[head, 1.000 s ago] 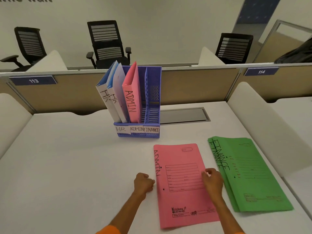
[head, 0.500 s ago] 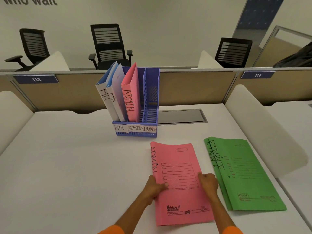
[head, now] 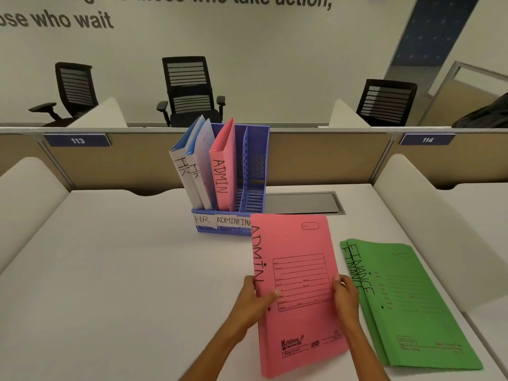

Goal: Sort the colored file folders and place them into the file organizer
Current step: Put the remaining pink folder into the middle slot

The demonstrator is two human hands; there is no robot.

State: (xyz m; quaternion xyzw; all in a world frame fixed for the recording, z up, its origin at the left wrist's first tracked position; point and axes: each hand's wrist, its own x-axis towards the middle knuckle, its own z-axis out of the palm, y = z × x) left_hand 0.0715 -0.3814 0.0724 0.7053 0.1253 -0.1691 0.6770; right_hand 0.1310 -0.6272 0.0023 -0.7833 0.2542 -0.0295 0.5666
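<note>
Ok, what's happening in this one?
A person is sorting labelled folders. The left hand and right hand grip a pink ADMIN folder by its side edges, holding it up in front of the blue file organizer. In the organizer stand two blue HR folders and another ADMIN folder; its FINANCE slot holds none. The green FINANCE folders lie stacked on the desk, to the right.
</note>
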